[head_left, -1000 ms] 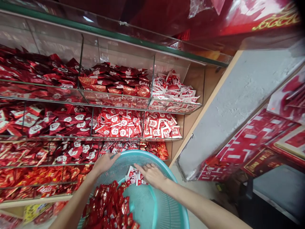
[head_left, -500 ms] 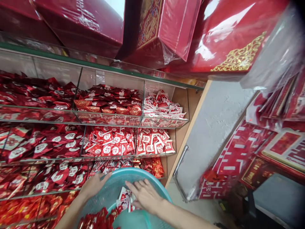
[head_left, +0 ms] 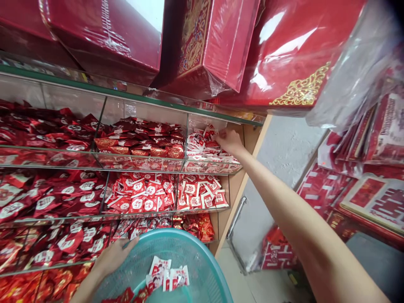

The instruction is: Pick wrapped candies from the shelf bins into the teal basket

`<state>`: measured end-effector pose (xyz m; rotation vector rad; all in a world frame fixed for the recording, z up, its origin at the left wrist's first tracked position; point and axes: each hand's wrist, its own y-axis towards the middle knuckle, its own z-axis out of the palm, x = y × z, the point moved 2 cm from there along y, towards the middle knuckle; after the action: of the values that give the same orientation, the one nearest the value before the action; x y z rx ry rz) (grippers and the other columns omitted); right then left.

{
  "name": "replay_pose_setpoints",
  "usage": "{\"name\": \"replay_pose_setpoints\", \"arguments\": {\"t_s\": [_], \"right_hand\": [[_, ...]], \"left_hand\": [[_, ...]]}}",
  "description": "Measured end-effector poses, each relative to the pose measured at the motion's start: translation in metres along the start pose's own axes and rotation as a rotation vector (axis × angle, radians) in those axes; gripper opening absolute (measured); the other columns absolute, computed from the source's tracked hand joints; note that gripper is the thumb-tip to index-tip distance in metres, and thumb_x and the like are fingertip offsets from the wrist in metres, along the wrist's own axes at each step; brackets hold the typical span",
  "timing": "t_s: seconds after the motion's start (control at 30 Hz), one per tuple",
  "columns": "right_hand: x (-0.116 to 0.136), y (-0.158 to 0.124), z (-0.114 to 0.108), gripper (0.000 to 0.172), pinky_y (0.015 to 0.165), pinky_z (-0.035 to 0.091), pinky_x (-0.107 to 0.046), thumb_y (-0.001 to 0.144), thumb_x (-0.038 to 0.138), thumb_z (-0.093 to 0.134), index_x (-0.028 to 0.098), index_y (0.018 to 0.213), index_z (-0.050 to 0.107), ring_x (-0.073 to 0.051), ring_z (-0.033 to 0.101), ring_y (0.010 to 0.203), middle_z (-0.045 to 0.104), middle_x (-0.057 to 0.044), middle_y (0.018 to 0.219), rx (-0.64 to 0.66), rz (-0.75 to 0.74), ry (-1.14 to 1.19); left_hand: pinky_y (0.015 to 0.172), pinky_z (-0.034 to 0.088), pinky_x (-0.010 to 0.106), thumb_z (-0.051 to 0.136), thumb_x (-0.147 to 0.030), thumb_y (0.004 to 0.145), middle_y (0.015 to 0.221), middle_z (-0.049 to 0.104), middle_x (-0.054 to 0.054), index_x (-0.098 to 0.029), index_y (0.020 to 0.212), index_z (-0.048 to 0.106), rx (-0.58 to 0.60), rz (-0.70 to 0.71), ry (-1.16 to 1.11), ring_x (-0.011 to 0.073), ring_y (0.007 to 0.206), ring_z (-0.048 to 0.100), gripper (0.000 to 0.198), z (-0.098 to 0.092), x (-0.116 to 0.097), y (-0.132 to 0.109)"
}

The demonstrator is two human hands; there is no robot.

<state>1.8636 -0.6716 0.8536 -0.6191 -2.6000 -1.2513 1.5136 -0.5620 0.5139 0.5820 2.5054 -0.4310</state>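
My left hand (head_left: 115, 256) grips the near-left rim of a round teal plastic basket (head_left: 217, 269). Inside it lie several small red-and-white packets (head_left: 179, 277), with red foil-wrapped packets (head_left: 126, 296) at the bottom left. My right hand (head_left: 232, 142) reaches into the upper right compartment of the shelf. Its fingers are curled down at a pile of white-and-red packets (head_left: 195, 143), fingertips at the pile's top. Whatever may be pinched between them is hidden.
Glass-fronted shelf compartments (head_left: 142, 193) hold heaps of red packets. Large plastic-wrapped red boxes (head_left: 202, 50) stand on the glass shelf (head_left: 132, 94) above. To the right are a grey wall (head_left: 284, 155), a wooden side panel (head_left: 236, 202) and stacked red paper goods (head_left: 375, 193).
My right hand has left the basket and moved up into the upper right compartment. White-and-red packets now lie uncovered in the basket. My left hand stays at the rim.
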Motion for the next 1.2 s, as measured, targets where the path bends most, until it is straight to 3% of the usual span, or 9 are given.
{"name": "replay_pose_setpoints", "arguments": {"t_s": [0.17,0.4,0.6,0.77,0.9,1.2], "right_hand": [[0.003,0.020,0.020,0.048,0.090,0.038,-0.046,0.073,0.045,0.063,0.015,0.110,0.055,-0.032,0.048,0.115,0.060,-0.015,0.116,0.054,0.182,-0.113],[-0.002,0.029,0.024,0.053,0.092,0.036,-0.048,0.070,0.035,0.067,0.016,0.117,0.052,-0.030,0.052,0.112,0.059,-0.015,0.115,0.007,0.307,-0.011],[-0.009,0.032,0.024,0.047,0.089,0.040,-0.046,0.071,0.037,0.066,0.015,0.112,0.055,-0.031,0.054,0.109,0.060,-0.016,0.112,-0.075,0.315,0.073],[-0.002,0.031,0.025,0.038,0.093,0.036,-0.051,0.073,0.034,0.063,0.015,0.105,0.059,-0.033,0.053,0.110,0.061,-0.016,0.112,-0.023,0.286,0.027],[0.001,0.028,0.026,0.041,0.093,0.035,-0.052,0.069,0.035,0.066,0.015,0.105,0.060,-0.033,0.052,0.111,0.061,-0.016,0.112,0.000,0.273,0.014],[-0.009,0.041,0.028,0.037,0.087,0.044,-0.036,0.074,0.040,0.062,0.015,0.102,0.063,-0.025,0.059,0.103,0.065,-0.013,0.106,-0.189,0.336,0.308]], "left_hand": [[0.080,0.046,0.032,0.029,-0.071,0.076,0.084,0.071,0.008,-0.020,0.085,0.069,-0.033,0.022,-0.026,0.0283,0.092,0.065,0.066,-0.002,0.001,-0.004],[0.080,0.046,0.035,0.034,-0.068,0.075,0.085,0.071,0.010,-0.020,0.088,0.070,-0.056,-0.001,-0.010,0.0309,0.092,0.065,0.061,-0.002,0.006,-0.002],[0.081,0.046,0.036,0.037,-0.066,0.075,0.083,0.071,0.010,-0.020,0.083,0.069,-0.054,-0.015,-0.004,0.0303,0.089,0.065,0.057,-0.002,0.003,-0.004],[0.079,0.046,0.034,0.033,-0.067,0.076,0.080,0.070,0.009,-0.020,0.077,0.067,-0.064,-0.003,0.009,0.0290,0.088,0.065,0.059,-0.004,-0.003,-0.006],[0.081,0.045,0.035,0.032,-0.070,0.075,0.084,0.071,0.010,-0.020,0.082,0.068,-0.063,-0.010,0.002,0.0298,0.090,0.064,0.062,-0.004,-0.002,-0.007],[0.080,0.045,0.036,0.030,-0.071,0.075,0.085,0.071,0.010,-0.020,0.084,0.070,-0.060,-0.036,0.007,0.0296,0.089,0.064,0.066,-0.004,-0.003,-0.009]]}}
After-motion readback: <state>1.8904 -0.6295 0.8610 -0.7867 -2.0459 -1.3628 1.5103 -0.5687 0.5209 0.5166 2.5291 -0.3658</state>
